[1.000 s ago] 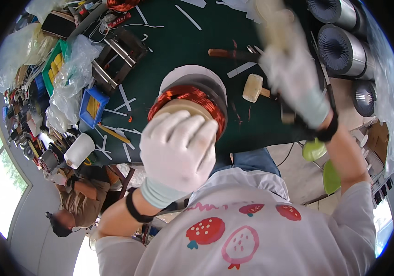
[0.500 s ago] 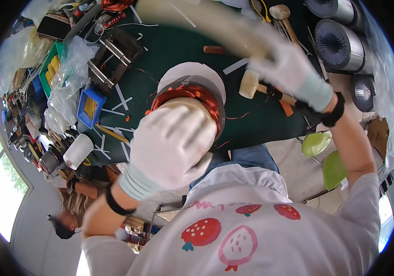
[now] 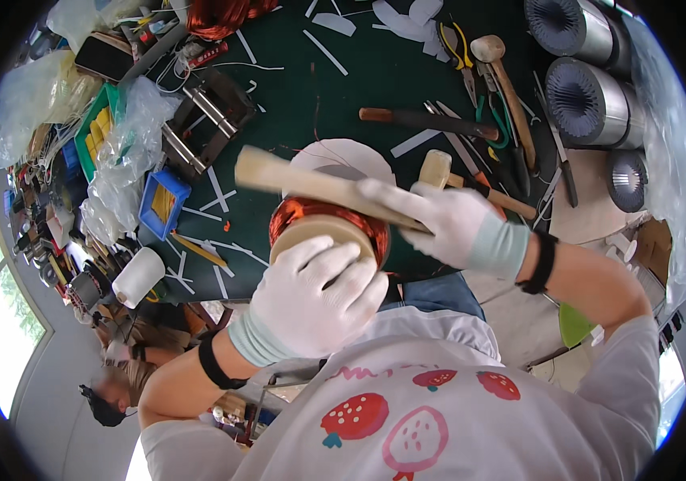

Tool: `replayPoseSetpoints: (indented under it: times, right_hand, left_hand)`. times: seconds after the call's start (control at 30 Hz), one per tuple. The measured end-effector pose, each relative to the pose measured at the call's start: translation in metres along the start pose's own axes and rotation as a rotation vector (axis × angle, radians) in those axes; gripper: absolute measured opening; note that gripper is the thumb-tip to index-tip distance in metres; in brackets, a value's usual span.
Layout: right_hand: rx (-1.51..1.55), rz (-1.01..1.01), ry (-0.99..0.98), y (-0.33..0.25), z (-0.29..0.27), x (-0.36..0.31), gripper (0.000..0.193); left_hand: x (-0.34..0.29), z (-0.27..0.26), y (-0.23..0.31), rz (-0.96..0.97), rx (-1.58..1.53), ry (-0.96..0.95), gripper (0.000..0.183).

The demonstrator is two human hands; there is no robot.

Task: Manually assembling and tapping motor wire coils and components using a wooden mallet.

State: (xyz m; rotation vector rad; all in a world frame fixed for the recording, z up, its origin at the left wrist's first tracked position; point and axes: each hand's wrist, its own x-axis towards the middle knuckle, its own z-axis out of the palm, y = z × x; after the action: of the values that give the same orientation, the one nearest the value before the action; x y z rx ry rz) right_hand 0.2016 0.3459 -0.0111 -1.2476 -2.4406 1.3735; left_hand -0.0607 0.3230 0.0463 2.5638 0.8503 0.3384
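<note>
In front of me stands a round core with a ring of red-brown copper wire winding point(image 3: 295, 212), a whitish disc point(image 3: 343, 154) showing beyond it. A round tan block point(image 3: 311, 232) sits at the near side of the winding. My left hand point(image 3: 319, 297), in a white glove, has its fingers curled over this block and grips it. In my right hand point(image 3: 451, 224), also gloved, is a flat wooden stick point(image 3: 303, 178), slanting across just above the winding and hiding part of the disc. Loose wire ends stick out from the far side.
On the dark green table point(image 3: 295, 96) lie a wooden mallet point(image 3: 436, 168), a hammer point(image 3: 503, 80), pliers point(image 3: 461, 56) and white paper strips. A metal fixture point(image 3: 210, 112) and blue bin point(image 3: 164, 204) stand left. Metal cores point(image 3: 591, 100) line the right; another person point(image 3: 130, 377) is at lower left.
My right hand has swung the wooden stick down and toward me, from the far side to over the winding. My left hand stays on the tan block, shifted slightly nearer me.
</note>
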Motion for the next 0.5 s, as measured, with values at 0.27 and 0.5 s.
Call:
replayPoseSetpoints:
  times: [0.27,0.5]
  right_hand:
    - [-0.150,0.006,0.565,0.035,-0.014,0.007,0.069]
    - [0.339,0.257,0.370,0.055,-0.020,0.003,0.055]
  left_hand:
    - [0.010,0.009,0.035,-0.448,0.093,0.177,0.036]
    - [0.004,0.006,0.021,-0.274,0.063,0.132,0.037]
